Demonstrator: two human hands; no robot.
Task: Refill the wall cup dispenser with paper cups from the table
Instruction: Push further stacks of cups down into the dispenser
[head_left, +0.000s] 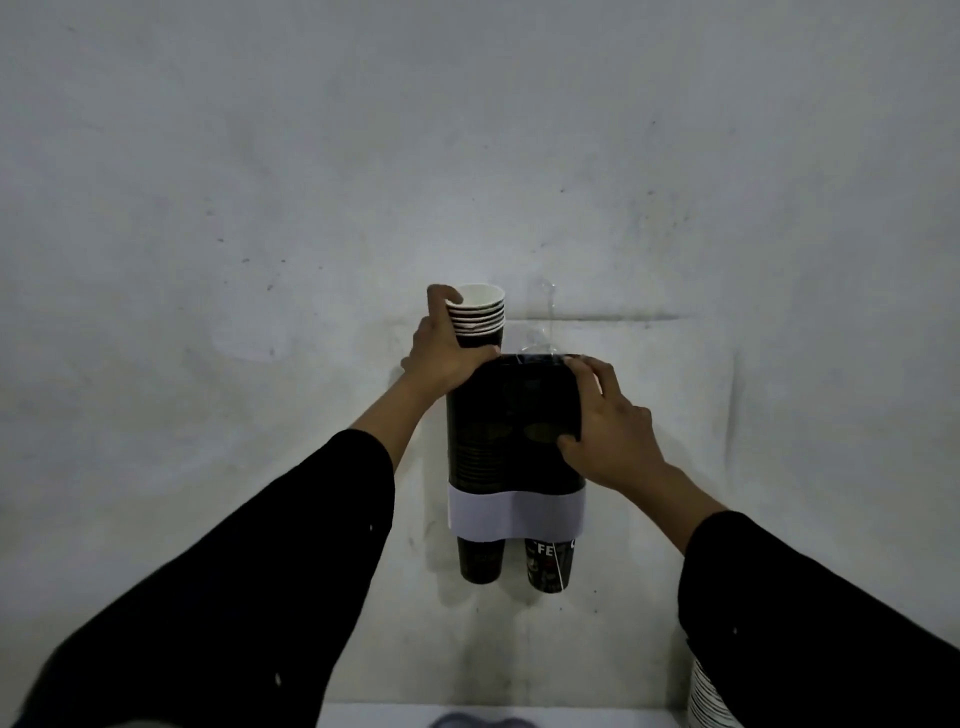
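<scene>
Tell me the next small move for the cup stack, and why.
Probably push the cup stack down with the left hand: several rims still stick out above the dispenser, whose left tube it enters, while the right hand steadies the front.

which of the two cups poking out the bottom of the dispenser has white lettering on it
The right-hand dark paper cup under the black wall dispenser shows white letters; the left-hand dark cup looks plain.

Dim, scuffed grey-white wall (260, 208); perhaps a pale tabletop edge (374, 714) below.
</scene>
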